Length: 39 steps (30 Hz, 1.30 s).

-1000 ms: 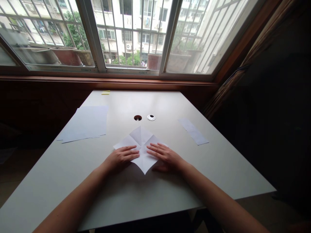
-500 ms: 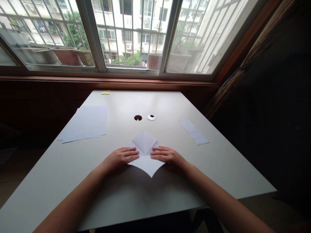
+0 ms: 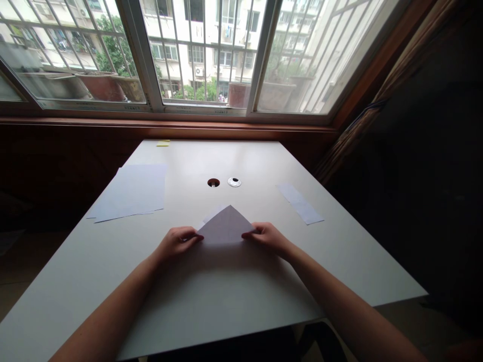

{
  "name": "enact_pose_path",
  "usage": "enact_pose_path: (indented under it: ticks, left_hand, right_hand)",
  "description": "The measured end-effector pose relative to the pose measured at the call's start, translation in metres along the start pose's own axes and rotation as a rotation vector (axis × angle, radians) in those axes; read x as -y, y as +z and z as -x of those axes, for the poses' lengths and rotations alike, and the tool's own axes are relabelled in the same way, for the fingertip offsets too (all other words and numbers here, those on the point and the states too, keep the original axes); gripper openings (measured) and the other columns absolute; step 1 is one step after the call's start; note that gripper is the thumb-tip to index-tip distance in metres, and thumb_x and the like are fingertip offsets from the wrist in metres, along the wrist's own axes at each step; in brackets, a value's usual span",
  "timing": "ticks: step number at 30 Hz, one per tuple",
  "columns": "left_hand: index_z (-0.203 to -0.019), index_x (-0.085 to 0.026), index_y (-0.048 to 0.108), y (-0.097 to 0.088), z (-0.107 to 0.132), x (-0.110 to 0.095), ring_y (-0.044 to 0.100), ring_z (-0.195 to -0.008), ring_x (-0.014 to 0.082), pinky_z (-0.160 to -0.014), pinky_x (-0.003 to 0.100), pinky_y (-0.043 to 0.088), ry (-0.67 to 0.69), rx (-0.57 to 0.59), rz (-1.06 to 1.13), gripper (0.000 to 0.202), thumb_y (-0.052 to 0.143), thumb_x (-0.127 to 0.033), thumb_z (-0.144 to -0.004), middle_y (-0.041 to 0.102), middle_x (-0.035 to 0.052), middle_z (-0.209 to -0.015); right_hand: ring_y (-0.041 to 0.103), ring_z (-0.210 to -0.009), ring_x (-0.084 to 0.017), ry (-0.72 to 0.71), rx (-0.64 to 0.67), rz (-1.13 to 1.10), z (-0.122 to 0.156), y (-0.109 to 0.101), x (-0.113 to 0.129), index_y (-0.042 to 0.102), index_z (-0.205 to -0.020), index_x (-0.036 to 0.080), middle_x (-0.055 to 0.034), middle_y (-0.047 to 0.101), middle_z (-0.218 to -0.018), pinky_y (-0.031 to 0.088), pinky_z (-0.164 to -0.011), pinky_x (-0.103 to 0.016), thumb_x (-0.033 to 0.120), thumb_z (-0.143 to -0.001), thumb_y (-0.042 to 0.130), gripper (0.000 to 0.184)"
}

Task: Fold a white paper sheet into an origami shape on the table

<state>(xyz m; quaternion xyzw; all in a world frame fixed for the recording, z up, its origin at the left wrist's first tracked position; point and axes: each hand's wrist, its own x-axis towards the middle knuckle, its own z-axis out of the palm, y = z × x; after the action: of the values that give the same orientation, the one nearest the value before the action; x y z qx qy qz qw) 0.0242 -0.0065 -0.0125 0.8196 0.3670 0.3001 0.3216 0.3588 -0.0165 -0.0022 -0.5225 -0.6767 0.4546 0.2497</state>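
A folded sheet of white paper (image 3: 227,229) is held between my hands over the middle of the table. Its near flap stands up and points away from me, hiding most of the layer behind it. My left hand (image 3: 181,240) pinches the paper's left corner between thumb and fingers. On the opposite side, my right hand (image 3: 266,236) grips the right corner the same way. The paper's lower edge runs roughly straight between the two hands and casts a soft shadow on the white table (image 3: 226,296).
Several loose sheets of paper (image 3: 132,193) lie at the left. A narrow paper strip (image 3: 300,203) rests at the right. Beyond the folded paper are a round cable hole (image 3: 213,183) and its cover (image 3: 234,182). A yellow sticky note (image 3: 163,143) sits at the far edge, below the window.
My hands went from lying flat on the paper to pinching its side corners. The paper's near point has swung up and away, covering the creased diamond.
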Motion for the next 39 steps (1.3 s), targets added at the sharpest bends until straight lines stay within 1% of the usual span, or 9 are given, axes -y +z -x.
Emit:
enact_pose_path:
  ticks: [3, 7, 10, 12, 19, 22, 26, 34, 39]
  left_hand:
    - [-0.094, -0.017, 0.068, 0.0, 0.001, 0.003, 0.058, -0.064, 0.0113, -0.06, 0.02, 0.043, -0.12, -0.03, 0.059, 0.027, 0.059, -0.042, -0.092, 0.065, 0.0, -0.073]
    - [-0.132, -0.021, 0.051, 0.002, 0.002, 0.005, 0.049, -0.056, 0.0088, -0.054, 0.018, 0.039, -0.17, -0.059, 0.112, 0.046, 0.059, -0.042, -0.092, 0.054, -0.0064, -0.064]
    - [-0.147, -0.025, 0.034, 0.004, 0.002, 0.004, 0.052, -0.059, 0.0078, -0.056, 0.019, 0.041, -0.142, -0.071, 0.115, 0.059, 0.056, -0.038, -0.094, 0.059, -0.0021, -0.083]
    - [-0.146, -0.027, 0.036, 0.006, 0.002, 0.004, 0.053, -0.061, 0.0073, -0.058, 0.02, 0.043, -0.092, -0.071, 0.072, 0.056, 0.054, -0.035, -0.094, 0.059, 0.0014, -0.096]
    - [-0.143, -0.026, 0.043, 0.002, 0.001, 0.001, 0.057, -0.073, 0.0114, -0.067, 0.024, 0.05, 0.035, -0.033, -0.089, 0.048, 0.052, -0.033, -0.096, 0.058, 0.0053, -0.106]
    - [-0.141, -0.027, 0.047, -0.006, -0.001, -0.003, 0.062, -0.097, 0.0185, -0.084, 0.03, 0.054, 0.063, 0.021, -0.133, 0.046, 0.053, -0.036, -0.096, 0.058, 0.0087, -0.12]
    - [-0.137, -0.026, 0.051, -0.01, -0.005, -0.008, 0.054, -0.122, 0.0254, -0.103, 0.037, 0.047, 0.091, 0.124, -0.187, 0.043, 0.054, -0.039, -0.096, 0.058, 0.0087, -0.132]
    - [-0.15, -0.026, 0.032, 0.008, -0.007, -0.023, 0.048, -0.133, 0.0272, -0.109, 0.042, 0.042, 0.103, 0.276, -0.116, 0.064, 0.058, -0.039, -0.093, 0.049, 0.0094, -0.146]
    - [-0.153, -0.027, 0.025, 0.011, -0.009, -0.034, 0.049, -0.133, 0.028, -0.107, 0.042, 0.045, 0.14, 0.312, -0.022, 0.072, 0.061, -0.036, -0.091, 0.044, 0.0109, -0.151]
  right_hand:
    - [0.062, -0.073, -0.019, 0.081, 0.002, 0.028, -0.003, -0.003, 0.006, 0.07, -0.081, 0.018, -0.0021, 0.068, -0.077, 0.043, -0.064, -0.027, 0.059, -0.078, 0.067, 0.042]
    - [0.053, -0.064, -0.016, 0.083, -0.04, 0.191, -0.008, -0.007, 0.01, 0.062, -0.072, 0.018, 0.001, 0.059, -0.067, 0.034, -0.057, -0.026, 0.065, -0.079, 0.062, 0.047]
    - [0.056, -0.071, -0.017, 0.065, -0.046, 0.245, -0.013, -0.007, 0.01, 0.062, -0.077, 0.019, -0.0007, 0.063, -0.075, 0.036, -0.061, -0.027, 0.065, -0.081, 0.058, 0.046]
    - [0.058, -0.077, -0.019, 0.064, -0.046, 0.257, -0.016, -0.005, 0.009, 0.062, -0.08, 0.02, -0.0024, 0.066, -0.081, 0.039, -0.065, -0.028, 0.063, -0.082, 0.059, 0.044]
    - [0.058, -0.076, -0.018, 0.065, -0.028, 0.268, -0.022, 0.003, 0.017, 0.06, -0.077, 0.02, -0.0021, 0.066, -0.081, 0.039, -0.064, -0.027, 0.054, -0.085, 0.059, 0.035]
    - [0.056, -0.074, -0.018, 0.065, -0.014, 0.268, -0.02, 0.0, 0.021, 0.06, -0.077, 0.02, -0.0021, 0.064, -0.079, 0.038, -0.063, -0.027, 0.053, -0.085, 0.06, 0.034]
    - [0.052, -0.066, -0.015, 0.099, 0.024, 0.19, -0.017, -0.009, 0.022, 0.057, -0.077, 0.019, -0.0006, 0.06, -0.072, 0.036, -0.057, -0.026, 0.056, -0.085, 0.059, 0.038]
    - [0.055, -0.078, -0.017, -0.019, 0.186, 0.002, -0.012, -0.034, 0.032, 0.06, -0.087, 0.018, -0.0018, 0.061, -0.083, 0.039, -0.066, -0.026, 0.057, -0.083, 0.063, 0.04]
    - [0.054, -0.073, -0.016, 0.007, 0.261, 0.013, -0.018, -0.038, 0.037, 0.062, -0.085, 0.016, -0.0021, 0.061, -0.082, 0.04, -0.061, -0.025, 0.061, -0.082, 0.063, 0.045]
